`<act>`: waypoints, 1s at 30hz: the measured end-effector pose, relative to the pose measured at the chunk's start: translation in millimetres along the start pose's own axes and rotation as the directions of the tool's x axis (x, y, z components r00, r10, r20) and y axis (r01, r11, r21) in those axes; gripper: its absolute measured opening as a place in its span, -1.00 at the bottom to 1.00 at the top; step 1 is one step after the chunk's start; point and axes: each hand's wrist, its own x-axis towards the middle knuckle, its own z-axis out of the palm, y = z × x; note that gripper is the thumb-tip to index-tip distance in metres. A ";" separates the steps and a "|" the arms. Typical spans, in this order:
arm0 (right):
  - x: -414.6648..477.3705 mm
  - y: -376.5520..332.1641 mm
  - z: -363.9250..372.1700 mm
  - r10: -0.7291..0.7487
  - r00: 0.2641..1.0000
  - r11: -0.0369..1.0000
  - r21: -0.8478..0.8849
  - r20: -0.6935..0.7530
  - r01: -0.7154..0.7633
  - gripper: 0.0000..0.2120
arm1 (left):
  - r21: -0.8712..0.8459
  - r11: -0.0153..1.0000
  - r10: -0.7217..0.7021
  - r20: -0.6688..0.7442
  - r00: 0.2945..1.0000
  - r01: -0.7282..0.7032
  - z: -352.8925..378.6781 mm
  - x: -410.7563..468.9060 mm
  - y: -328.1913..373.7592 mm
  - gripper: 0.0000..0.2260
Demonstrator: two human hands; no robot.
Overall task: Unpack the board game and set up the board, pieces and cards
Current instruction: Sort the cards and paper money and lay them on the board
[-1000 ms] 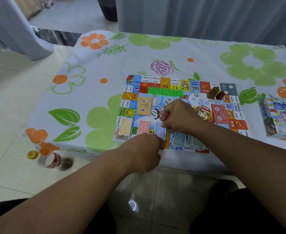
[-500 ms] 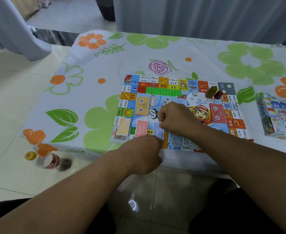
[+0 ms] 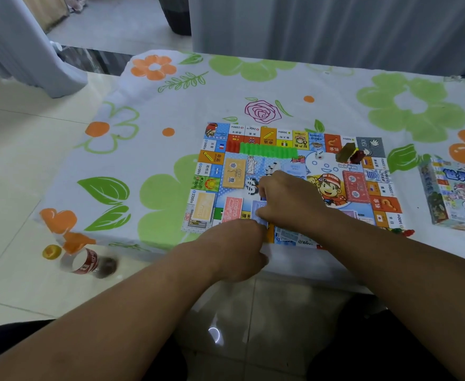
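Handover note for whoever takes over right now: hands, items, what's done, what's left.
Left hand and right hand both pinch the blue notes at the near edge of the board.
Done: board laid flat; green houses, die, yellow cards, red cards, pink notes laid out.
Left: place blue notes, sort loose notes under right wrist. Box sits right of board.

The left hand (image 3: 234, 248) and right hand (image 3: 289, 202) meet near the six o'clock edge of the game board (image 3: 289, 137), which lies flat on the flowered bench (image 3: 170, 105). Together they pinch a blue banknote stack (image 3: 261, 215). A row of green houses (image 3: 268, 151) sits toward twelve o'clock on the board, with a die (image 3: 320, 154) at one. The game box (image 3: 456, 199) rests at three o'clock, and a bottle (image 3: 88, 262) lies on the floor (image 3: 19, 160) at eight.
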 end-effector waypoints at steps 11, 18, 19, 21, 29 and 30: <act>2.5 -3.4 -1.0 -0.024 0.998 1.000 0.018 0.062 0.023 -0.88 | -0.014 1.000 -0.023 -0.045 0.999 0.023 -7.6 -4.3 1.0 -0.68; 3.6 -4.1 -11.5 -0.009 0.997 0.994 0.113 0.076 0.000 -0.92 | -0.002 0.999 -0.049 -0.028 0.998 0.049 -12.3 -8.2 1.9 -0.70; 4.6 -2.6 -18.1 0.016 0.997 0.987 0.158 0.075 -0.028 -0.91 | 0.001 0.998 -0.057 -0.027 0.998 0.058 -12.9 -8.6 1.9 -0.72; 7.2 1.7 -33.2 0.061 0.996 0.968 0.238 0.064 -0.074 -0.86 | 0.011 0.998 -0.063 -0.021 0.998 0.063 -14.0 -9.0 1.6 -0.74; 4.7 38.1 -56.3 0.135 0.969 0.957 0.226 0.205 -0.181 -0.87 | 0.019 1.000 0.011 0.031 0.999 -0.012 -11.9 -6.6 10.9 -0.71; 2.3 41.0 -54.8 0.129 0.964 0.959 0.217 0.232 -0.181 -0.86 | 0.015 1.000 0.024 0.036 0.999 -0.024 -11.0 -5.0 12.6 -0.70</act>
